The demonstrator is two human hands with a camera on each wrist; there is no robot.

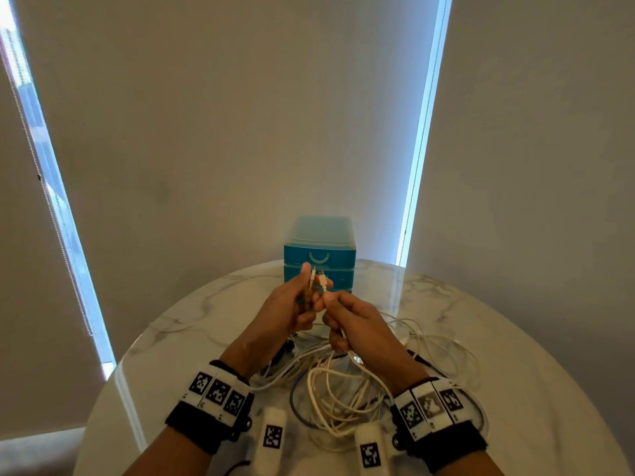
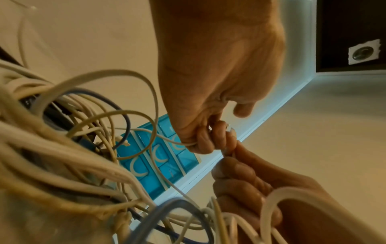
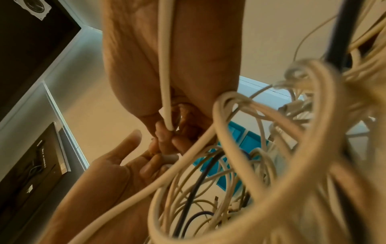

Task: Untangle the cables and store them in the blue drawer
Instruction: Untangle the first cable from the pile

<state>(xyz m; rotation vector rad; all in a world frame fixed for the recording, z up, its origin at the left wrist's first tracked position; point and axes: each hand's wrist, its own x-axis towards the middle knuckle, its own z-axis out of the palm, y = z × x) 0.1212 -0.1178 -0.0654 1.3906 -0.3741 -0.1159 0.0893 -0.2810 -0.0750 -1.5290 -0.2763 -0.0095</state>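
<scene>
both hands meet raised above the table (image 1: 515, 338), the left hand (image 1: 288, 307) pinching white plug ends upright, the right hand (image 1: 357, 329) curled round a white cable that trails down toward the tangled cables (image 1: 347, 400) just below, blue drawer (image 1: 319, 261) shut beyond.

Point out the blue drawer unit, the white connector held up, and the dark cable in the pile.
blue drawer unit (image 1: 319, 255), head view, top drawer front.
white connector (image 1: 322, 280), head view, plug body.
dark cable (image 1: 294, 408), head view, left curve of loop.
</scene>
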